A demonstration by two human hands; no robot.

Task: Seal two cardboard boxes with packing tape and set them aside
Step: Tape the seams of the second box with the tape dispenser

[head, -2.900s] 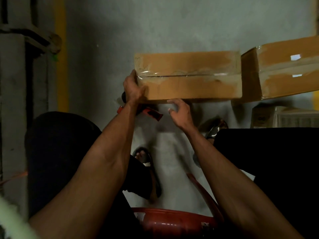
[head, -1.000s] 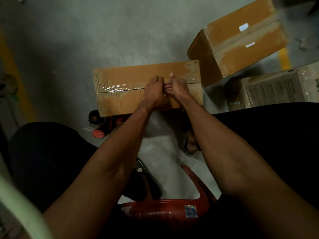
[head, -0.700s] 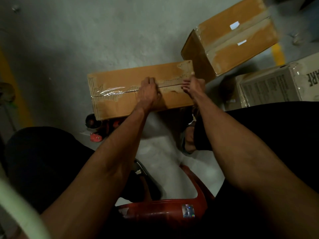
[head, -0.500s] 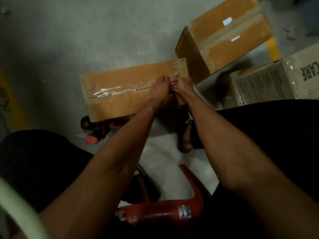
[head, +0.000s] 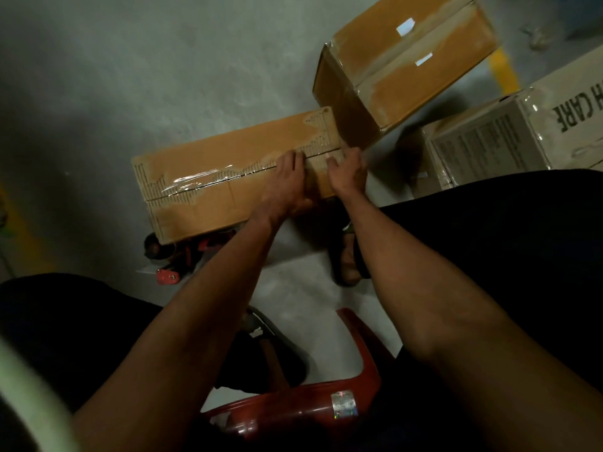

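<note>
A long brown cardboard box (head: 212,177) lies on the concrete floor in front of me, with shiny clear tape (head: 202,182) along its top seam. My left hand (head: 287,181) lies flat on the tape near the box's right end, fingers together. My right hand (head: 347,172) presses the box's right end, fingers spread over the edge. Neither hand holds anything. A second taped brown box (head: 408,60) sits tilted at the upper right, touching the long box's corner. A red tape dispenser (head: 176,259) lies on the floor under the long box's near edge, partly hidden.
A grey printed carton (head: 489,145) stands at the right, behind my dark-clothed right leg. My left leg fills the lower left. A red plastic stool (head: 293,412) is below me. My sandalled foot (head: 347,259) rests near the long box. Yellow floor line (head: 502,73) at upper right.
Both hands have slid back and forth along the taped seam at the box's right end; now they rest slightly apart there. The view has swung left, so the boxes appear further right.
</note>
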